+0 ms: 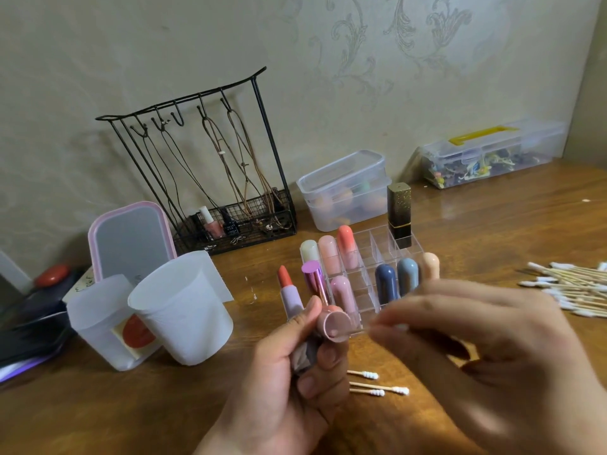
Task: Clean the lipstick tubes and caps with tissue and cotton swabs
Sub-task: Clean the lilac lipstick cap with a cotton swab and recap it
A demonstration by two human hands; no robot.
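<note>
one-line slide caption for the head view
Left hand grips a pink lipstick tube while the blurred right hand reaches toward it, before a clear organizer of lipsticks.

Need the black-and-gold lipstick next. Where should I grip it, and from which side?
Take the black-and-gold lipstick by its upper cap section, coming straight down from above. It stands upright in a back cell of the clear organizer, whose walls hide its base, while its square top stands clear of its neighbours.

The light is soft and a bit dim. The right hand (486, 349) is smeared with blur. Far past its fingers (387, 326), the desk (476, 211) shines. The wall (164, 44) bends near the edges.
</note>
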